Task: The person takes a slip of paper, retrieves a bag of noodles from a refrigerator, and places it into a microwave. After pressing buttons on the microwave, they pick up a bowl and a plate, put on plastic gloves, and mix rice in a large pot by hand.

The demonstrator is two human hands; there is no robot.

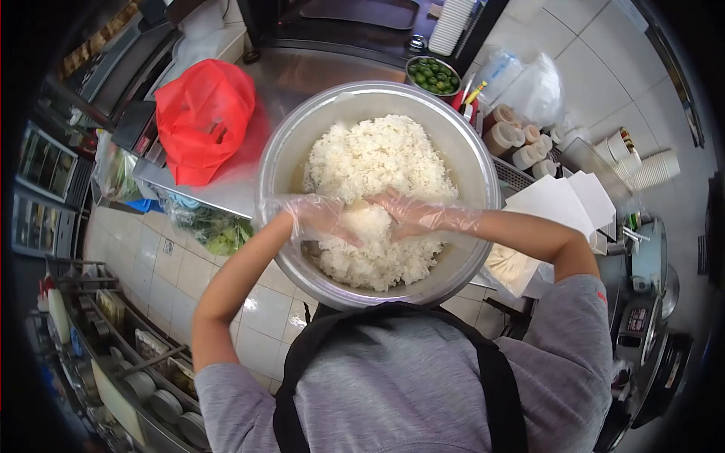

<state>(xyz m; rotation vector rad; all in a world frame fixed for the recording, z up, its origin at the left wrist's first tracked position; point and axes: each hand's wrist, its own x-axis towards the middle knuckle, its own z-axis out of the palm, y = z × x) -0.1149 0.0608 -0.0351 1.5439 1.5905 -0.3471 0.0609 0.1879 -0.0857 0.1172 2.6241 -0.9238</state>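
Observation:
A big round metal pot (273, 162) holds a large heap of cooked white rice (377, 155). Both my hands are inside it, in clear plastic gloves. My left hand (326, 217) presses into the rice from the left, and my right hand (411, 214) from the right. Between them they cup a rounded clump of rice (368, 223). The fingers curl around this clump, with some fingertips sunk in the rice. Both wrists pass over the pot's rim.
A red bag (204, 124) lies on the steel counter left of the pot. Behind the pot stands a bowl of small green fruits (433, 76). Sauce bottles (504, 138) and white sheets (555, 200) are on the right. Leafy greens (226, 239) sit low at left.

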